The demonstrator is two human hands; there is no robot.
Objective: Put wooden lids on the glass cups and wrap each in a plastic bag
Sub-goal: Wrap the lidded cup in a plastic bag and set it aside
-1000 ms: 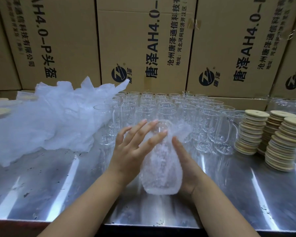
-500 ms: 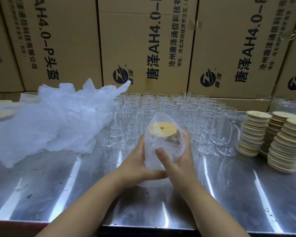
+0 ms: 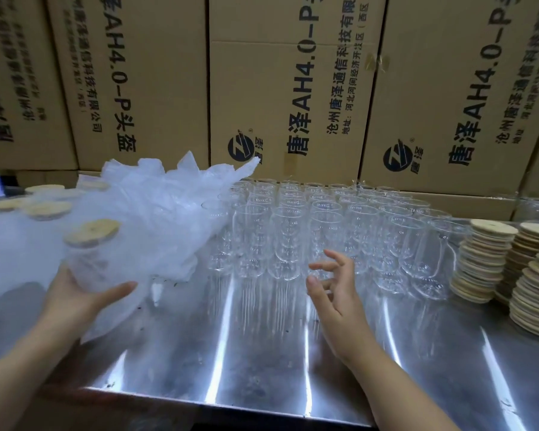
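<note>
Fingers (image 3: 119, 289) of left hand (image 3: 75, 298) curled round the base of the bagged glass cup (image 3: 91, 262), wooden lid (image 3: 92, 231) on top, pressed against the loose plastic bags (image 3: 156, 219) just beyond. Right hand (image 3: 333, 293) well apart to the right, fingers loosely spread, holding nothing. Bare glass cups (image 3: 293, 237) just past those fingertips, lid stacks (image 3: 483, 259) further right. Probably light but brittle, with film slick over glass: best gripped low round the body, never by the lid.

head-worn, forward-down, seemingly close
</note>
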